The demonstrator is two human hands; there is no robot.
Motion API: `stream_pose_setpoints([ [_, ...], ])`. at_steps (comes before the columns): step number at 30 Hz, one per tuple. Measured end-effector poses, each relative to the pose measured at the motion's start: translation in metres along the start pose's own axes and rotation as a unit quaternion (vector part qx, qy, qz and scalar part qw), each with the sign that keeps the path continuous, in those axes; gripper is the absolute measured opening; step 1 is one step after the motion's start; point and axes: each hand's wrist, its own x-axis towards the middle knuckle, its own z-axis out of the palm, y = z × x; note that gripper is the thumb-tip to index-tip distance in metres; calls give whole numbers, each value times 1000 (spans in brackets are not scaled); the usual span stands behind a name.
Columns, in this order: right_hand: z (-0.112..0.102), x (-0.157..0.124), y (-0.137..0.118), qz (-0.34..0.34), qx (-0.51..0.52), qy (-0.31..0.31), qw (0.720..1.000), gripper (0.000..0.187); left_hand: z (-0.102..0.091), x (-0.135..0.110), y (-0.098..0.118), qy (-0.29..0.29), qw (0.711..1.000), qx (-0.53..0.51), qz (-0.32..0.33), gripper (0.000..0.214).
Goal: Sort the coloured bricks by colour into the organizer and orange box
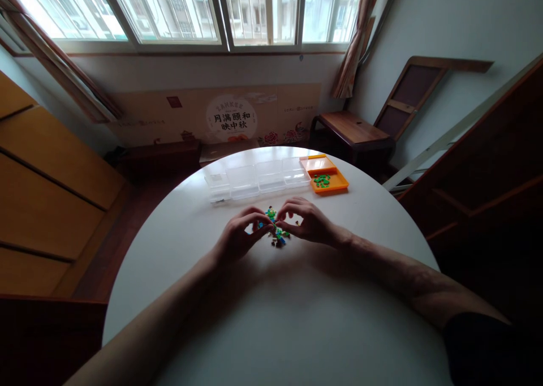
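Note:
A small heap of tiny building bricks (280, 240), mixed green, blue, white and brown, lies on the white round table (297, 318). Over its left side my left hand (242, 231) has its thumb and forefinger pinched together. My right hand (309, 221) comes in from the other side, fingers curled and thumb near the fingertips. The two sets of fingertips almost meet above the heap. Whatever sits between them is too small to name. Behind the hands, an orange tray (339, 189) holds several green pieces (322, 180).
Left of the orange tray stands a row of clear plastic boxes (241, 189) with lids raised. Beyond the table are a wooden stool (352, 127), a folded chair frame (409, 100) and a printed cardboard panel (169, 114) under the window. A wooden cabinet (46, 199) stands at left.

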Motion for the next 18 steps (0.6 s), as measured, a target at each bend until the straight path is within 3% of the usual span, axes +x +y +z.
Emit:
stream_pose_setpoints([
  [6, 3, -3, -1, -4, 25, -10, 1000, 4, 1, -1, 0, -1, 1000, -1, -6, 17],
  [15, 4, -3, 1, -2, 17, -20, 1000, 10, -1, -1, 0, -1, 1000, 12, 17, 20],
  [18, 1, -3, 4, 9, 14, -6, 1000, 12, -4, -3, -3, -12, 998, 56, 29, 30],
])
